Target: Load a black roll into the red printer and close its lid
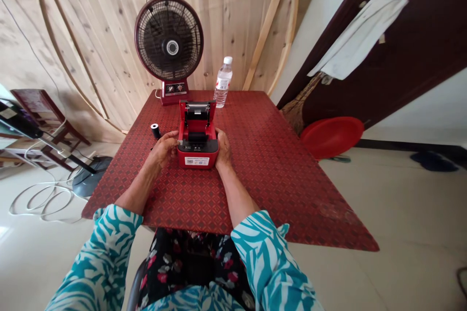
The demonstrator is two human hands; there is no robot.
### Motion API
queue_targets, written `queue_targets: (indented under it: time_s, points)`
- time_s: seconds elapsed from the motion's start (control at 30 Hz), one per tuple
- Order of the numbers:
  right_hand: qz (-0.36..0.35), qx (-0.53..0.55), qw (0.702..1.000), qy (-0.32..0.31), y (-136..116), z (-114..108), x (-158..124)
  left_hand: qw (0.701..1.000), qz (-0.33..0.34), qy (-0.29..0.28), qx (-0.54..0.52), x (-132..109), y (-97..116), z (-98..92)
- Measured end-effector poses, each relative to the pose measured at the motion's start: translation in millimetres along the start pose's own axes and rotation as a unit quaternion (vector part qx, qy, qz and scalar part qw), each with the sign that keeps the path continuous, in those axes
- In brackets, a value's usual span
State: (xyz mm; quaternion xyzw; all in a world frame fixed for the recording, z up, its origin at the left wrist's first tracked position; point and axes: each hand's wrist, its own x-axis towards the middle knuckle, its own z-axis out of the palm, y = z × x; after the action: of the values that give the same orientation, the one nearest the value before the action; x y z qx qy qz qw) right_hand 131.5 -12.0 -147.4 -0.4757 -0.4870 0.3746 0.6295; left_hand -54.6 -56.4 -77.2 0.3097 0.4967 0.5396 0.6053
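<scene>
A small red receipt printer (197, 143) stands on the red patterned table (262, 155) with its lid tipped open toward the back. My left hand (165, 148) grips its left side, fingers curled against the casing. My right hand (223, 147) presses flat against its right side. A small black roll (155, 130) stands on the table just left of the printer, apart from my left hand.
A dark red table fan (170, 47) and a clear water bottle (223, 82) stand at the table's far edge. A red basin (332, 136) lies on the floor at right, and white cables (40, 199) and a chair (44, 112) at left.
</scene>
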Motion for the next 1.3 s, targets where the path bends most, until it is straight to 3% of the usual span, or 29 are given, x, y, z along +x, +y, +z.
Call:
queue_targets:
  time_s: [0.2, 0.33, 0.43, 0.53, 0.6, 0.67, 0.73, 0.87, 0.97, 1.13, 1.2, 1.3]
  points:
    - [-0.002, 0.02, 1.0, 0.0, 2, 2, 2, 0.998, 0.042, -0.021, 0.048, 1, -2, -6.4]
    - [-0.012, 0.037, 0.999, -0.006, 5, 3, 5, 0.978, 0.155, 0.006, 0.141, 9, 7, -14.2]
    - [-0.014, 0.054, 0.998, 0.001, 8, 5, 6, 0.925, 0.258, 0.009, 0.279, 19, 23, -10.7]
    - [-0.014, 0.064, 0.998, 0.001, 10, 6, 7, 0.837, 0.311, -0.077, 0.445, 29, 41, 4.0]
    - [-0.01, 0.071, 0.997, 0.001, 12, 7, 8, 0.774, 0.311, -0.154, 0.529, 37, 49, 16.6]
    - [-0.008, 0.079, 0.997, 0.002, 13, 8, 9, 0.732, 0.285, -0.207, 0.583, 45, 56, 28.1]
    - [-0.008, 0.084, 0.996, 0.003, 14, 9, 9, 0.718, 0.233, -0.237, 0.611, 53, 62, 36.7]
    - [0.0, 0.085, 0.996, 0.01, 12, 9, 10, 0.728, 0.117, -0.279, 0.614, 63, 75, 46.6]
    - [0.006, 0.081, 0.997, 0.01, 9, 10, 10, 0.733, 0.098, -0.276, 0.614, 63, 79, 52.8]
    - [0.007, 0.082, 0.997, 0.012, 6, 11, 9, 0.723, 0.148, -0.221, 0.638, 58, 70, 60.9]
    - [0.009, 0.085, 0.996, 0.011, 5, 10, 9, 0.699, 0.171, -0.202, 0.664, 56, 65, 61.9]
    - [0.012, 0.08, 0.997, 0.004, 5, 9, 9, 0.631, 0.185, -0.204, 0.725, 55, 62, 62.2]
